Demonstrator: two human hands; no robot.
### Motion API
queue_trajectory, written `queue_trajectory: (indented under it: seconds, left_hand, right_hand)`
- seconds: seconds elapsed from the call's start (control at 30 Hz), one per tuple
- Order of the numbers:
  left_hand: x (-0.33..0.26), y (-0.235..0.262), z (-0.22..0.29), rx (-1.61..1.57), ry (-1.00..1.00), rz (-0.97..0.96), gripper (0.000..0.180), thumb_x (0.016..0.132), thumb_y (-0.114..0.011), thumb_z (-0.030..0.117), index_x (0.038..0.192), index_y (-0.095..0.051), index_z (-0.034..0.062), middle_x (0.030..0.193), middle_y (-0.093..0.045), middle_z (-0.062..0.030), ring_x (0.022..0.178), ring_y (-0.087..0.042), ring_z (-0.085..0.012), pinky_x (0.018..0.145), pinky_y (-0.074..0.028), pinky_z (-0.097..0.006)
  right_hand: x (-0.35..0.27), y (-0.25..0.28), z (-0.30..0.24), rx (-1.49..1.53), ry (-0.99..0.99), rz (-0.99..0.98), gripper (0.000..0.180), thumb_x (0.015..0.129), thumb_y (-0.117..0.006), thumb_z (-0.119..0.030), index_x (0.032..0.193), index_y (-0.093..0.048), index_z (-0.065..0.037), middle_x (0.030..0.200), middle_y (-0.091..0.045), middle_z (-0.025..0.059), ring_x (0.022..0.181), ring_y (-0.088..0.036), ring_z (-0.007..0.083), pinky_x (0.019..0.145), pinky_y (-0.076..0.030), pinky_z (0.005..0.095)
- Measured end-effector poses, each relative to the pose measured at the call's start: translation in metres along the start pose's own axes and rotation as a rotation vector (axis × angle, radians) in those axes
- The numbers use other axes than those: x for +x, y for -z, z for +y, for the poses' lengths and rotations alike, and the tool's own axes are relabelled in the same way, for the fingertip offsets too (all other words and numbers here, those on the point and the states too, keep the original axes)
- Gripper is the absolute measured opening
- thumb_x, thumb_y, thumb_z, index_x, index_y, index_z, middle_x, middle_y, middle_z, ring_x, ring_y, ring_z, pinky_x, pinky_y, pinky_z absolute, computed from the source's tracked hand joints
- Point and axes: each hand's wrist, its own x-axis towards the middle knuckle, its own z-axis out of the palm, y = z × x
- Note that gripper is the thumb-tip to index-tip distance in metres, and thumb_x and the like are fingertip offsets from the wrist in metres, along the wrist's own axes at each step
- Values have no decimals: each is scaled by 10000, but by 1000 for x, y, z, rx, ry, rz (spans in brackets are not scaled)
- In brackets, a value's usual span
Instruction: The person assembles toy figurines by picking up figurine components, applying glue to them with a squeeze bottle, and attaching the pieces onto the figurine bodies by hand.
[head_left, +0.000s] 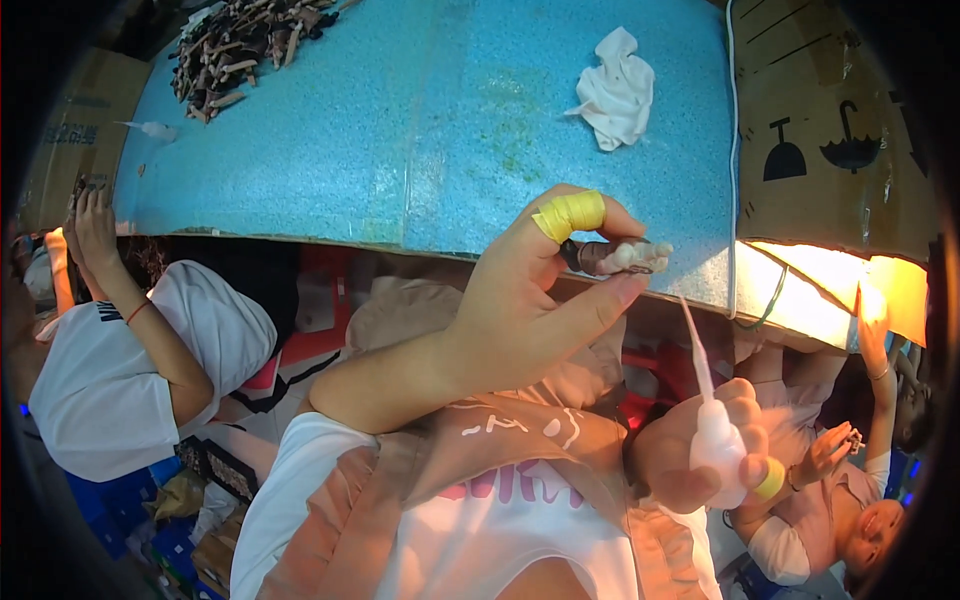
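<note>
Near the table's front edge my left hand (540, 285), with yellow tape round one finger, pinches a small figure-like piece (625, 259) between thumb and forefinger. The piece is dark brown at one end and knobbly and cream at the other; its exact kind I cannot make out. Lower and to the right, my right hand (680, 455) is wrapped round a small white squeeze bottle (717, 455). Its long thin nozzle points up toward the piece but stays apart from it. Yellow tape also shows on a finger of this hand.
A blue-topped table (470, 120) stretches ahead. At its far left lies a heap of small brown and tan pieces (235, 60). A second nozzle bottle (155, 130) lies by the left edge, a crumpled white cloth (617, 90) at right. Cardboard (840, 130) borders the right side. People sit on both sides.
</note>
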Motion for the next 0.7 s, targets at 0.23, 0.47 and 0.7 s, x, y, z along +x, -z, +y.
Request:
queue_trajectory:
  seconds: [0.23, 0.47, 0.7]
  left_hand:
    - [-3, 0, -1, 305, -212, -26, 378, 729, -584, -121, 1053, -447, 18, 1019, -428, -111, 941, -535, -179, 831, -444, -277]
    - [-1, -1, -2, 295, -202, -52, 362, 734, -585, -115, 1042, -447, 18, 1044, -424, -122, 929, -555, -185, 820, -456, -275]
    - [-2, 2, -2, 300, -217, -51, 359, 737, -587, -110, 1042, -449, 20, 1045, -427, -122, 926, -559, -187, 819, -456, -280]
  right_hand:
    - [7, 2, 0, -100, 135, -138, 190, 731, -602, -122, 900, -514, -114, 553, -375, -37, 421, -276, 103, 446, -181, 276]
    - [6, 1, -2, -141, 105, -118, 179, 744, -592, -126, 912, -534, -155, 568, -388, -40, 424, -290, 103, 435, -186, 269]
    - [5, -2, -2, -153, 119, -128, 152, 779, -579, -142, 921, -531, -168, 576, -396, -40, 421, -311, 107, 418, -199, 264]
